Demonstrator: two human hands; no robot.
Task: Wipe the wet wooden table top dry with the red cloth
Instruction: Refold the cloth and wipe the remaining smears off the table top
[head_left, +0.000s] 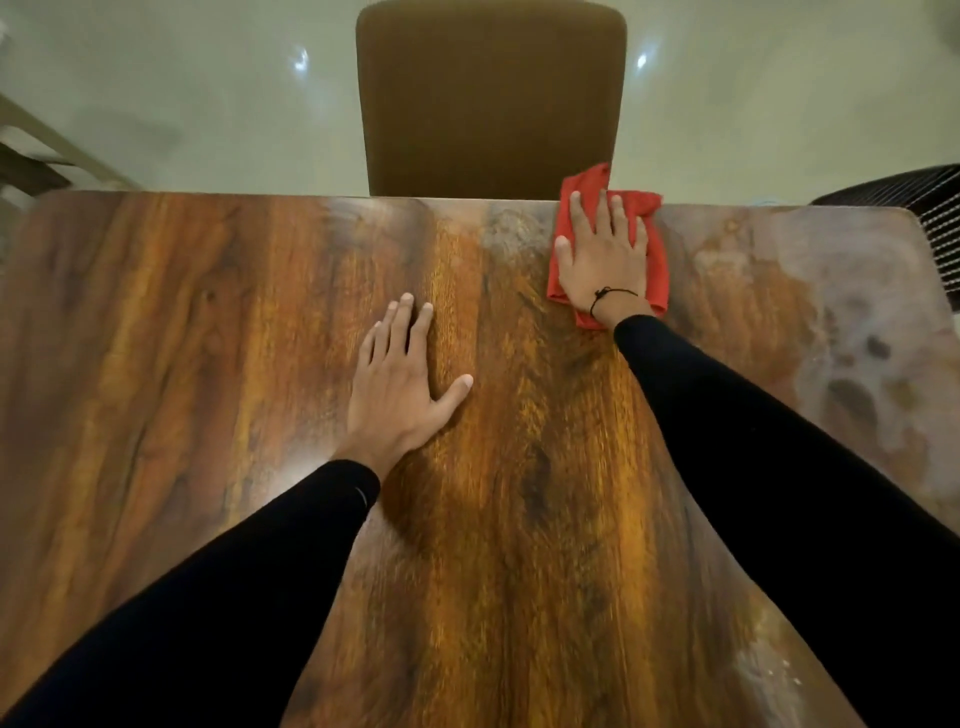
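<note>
The red cloth (657, 260) lies crumpled and folded at the upper right of centre in the frame, on the far edge of the wooden table top (208, 338), one corner poking past that edge. It is a soft, bright red fabric with ragged, uneven outlines. The right hand (605, 257) lies flat on top of it, fingers straight and slightly spread, pressing rather than clutching; a thin dark cord circles the wrist. The left hand (397, 384) rests palm down on bare wood near the middle of the frame, fingers straight, thumb splayed to the right, holding nothing. Both arms wear black sleeves (779, 467) reaching in from the lower corners. The table top is glossy, with streaky orange-brown grain; on its right side a pale, cloudy, blotchy film covers the surface. Beyond the far edge, at top centre, stands a chair (491, 93) with a brown rounded back, on a pale shiny floor (182, 93).
</note>
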